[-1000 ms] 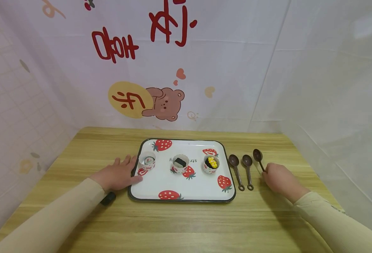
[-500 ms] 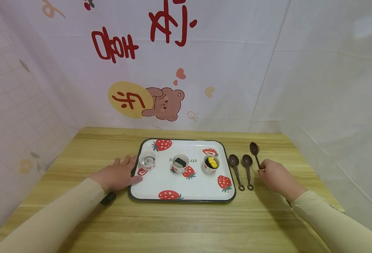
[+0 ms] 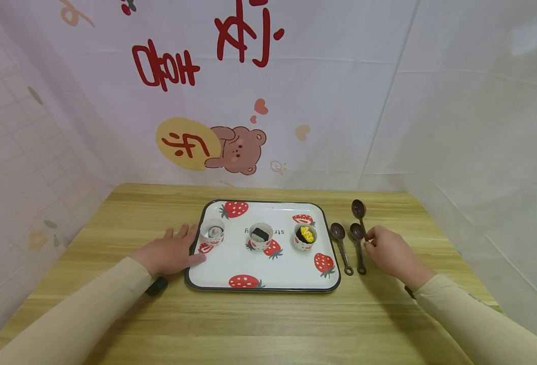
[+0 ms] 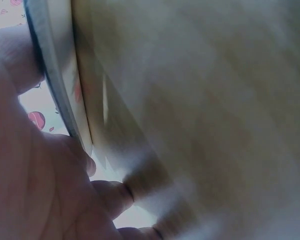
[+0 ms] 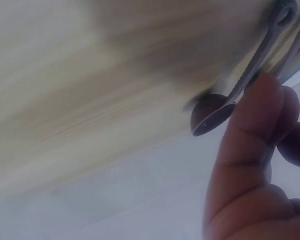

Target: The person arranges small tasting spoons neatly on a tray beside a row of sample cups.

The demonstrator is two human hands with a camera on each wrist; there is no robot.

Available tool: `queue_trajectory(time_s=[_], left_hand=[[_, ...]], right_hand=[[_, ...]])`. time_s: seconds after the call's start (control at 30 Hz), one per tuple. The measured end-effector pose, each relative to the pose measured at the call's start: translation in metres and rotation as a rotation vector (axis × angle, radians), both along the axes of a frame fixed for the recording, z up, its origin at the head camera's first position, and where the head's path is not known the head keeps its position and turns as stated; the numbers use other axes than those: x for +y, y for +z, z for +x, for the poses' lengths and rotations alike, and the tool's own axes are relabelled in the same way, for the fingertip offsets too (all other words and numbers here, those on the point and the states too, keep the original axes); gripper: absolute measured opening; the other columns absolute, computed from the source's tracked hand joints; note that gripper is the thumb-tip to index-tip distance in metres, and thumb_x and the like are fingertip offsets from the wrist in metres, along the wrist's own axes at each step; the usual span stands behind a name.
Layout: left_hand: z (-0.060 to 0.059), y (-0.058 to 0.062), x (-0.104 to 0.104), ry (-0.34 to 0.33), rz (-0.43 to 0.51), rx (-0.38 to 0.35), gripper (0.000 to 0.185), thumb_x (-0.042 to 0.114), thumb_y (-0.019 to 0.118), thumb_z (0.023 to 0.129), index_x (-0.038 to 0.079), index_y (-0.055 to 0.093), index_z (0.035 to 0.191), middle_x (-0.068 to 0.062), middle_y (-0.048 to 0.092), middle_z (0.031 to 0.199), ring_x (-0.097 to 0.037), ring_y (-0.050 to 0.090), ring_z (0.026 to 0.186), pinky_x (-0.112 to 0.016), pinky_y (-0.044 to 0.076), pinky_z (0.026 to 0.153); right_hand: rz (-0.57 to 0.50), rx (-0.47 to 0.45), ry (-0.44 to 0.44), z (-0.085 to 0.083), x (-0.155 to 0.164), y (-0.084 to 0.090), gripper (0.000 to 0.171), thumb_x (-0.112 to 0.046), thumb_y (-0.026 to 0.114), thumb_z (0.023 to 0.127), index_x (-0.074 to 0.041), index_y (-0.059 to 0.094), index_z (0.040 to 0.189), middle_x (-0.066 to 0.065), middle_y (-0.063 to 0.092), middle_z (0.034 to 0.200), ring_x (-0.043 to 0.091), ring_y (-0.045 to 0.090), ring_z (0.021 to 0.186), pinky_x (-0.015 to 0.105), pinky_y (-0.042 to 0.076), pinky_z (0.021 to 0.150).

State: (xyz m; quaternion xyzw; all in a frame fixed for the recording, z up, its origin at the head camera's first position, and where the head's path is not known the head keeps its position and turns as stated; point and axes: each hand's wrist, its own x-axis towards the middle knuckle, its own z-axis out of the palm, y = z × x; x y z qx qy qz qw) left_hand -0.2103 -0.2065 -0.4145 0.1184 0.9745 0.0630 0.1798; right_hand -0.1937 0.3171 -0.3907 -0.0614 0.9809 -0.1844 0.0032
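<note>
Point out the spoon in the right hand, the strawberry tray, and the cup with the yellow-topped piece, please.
Held spoon [image 3: 358, 208]: head view, on its bowl.
Strawberry tray [image 3: 291, 271]: head view, on its bare white base.
Cup [image 3: 302, 247]: head view, on its outer front wall.

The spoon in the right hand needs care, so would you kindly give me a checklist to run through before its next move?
1. Right hand has the held spoon by its handle: ok, pinched in the fingers.
2. Left hand is on the tray: ok, its thumb lies over the left rim.
3. Cups upright: ok, the left cup, middle cup and right cup stand on the tray.
4. Nothing lying between right hand and tray: not ok, the tray-side spoon and hand-side spoon are there.
5. Held spoon clear of the hand-side spoon: cannot tell, they overlap in the head view.
</note>
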Motion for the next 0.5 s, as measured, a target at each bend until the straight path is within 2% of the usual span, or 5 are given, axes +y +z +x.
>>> queue_trajectory(time_s=[0.23,0.5], left_hand=[[-0.001,-0.001,0.000,0.006,0.000,-0.015,0.107,0.074,0.053,0.097,-0.001,0.021,0.166,-0.035,0.020,0.169,-0.070,0.018,0.149,-0.077,0.034,0.113],[0.000,0.000,0.000,0.001,0.003,-0.018,0.106,0.073,0.053,0.098,-0.002,0.020,0.166,-0.036,0.020,0.169,-0.070,0.018,0.149,-0.076,0.034,0.114]], right_hand=[[-0.039,0.021,-0.007,0.000,-0.010,0.000,0.018,-0.012,0.062,0.101,0.005,0.062,0.107,0.007,0.067,0.079,0.016,0.055,0.063,0.031,0.045,0.057],[-0.084,0.050,0.005,0.001,-0.022,0.001,0.016,-0.009,0.062,0.100,0.005,0.062,0.107,0.007,0.066,0.082,0.016,0.057,0.068,0.032,0.047,0.061]])
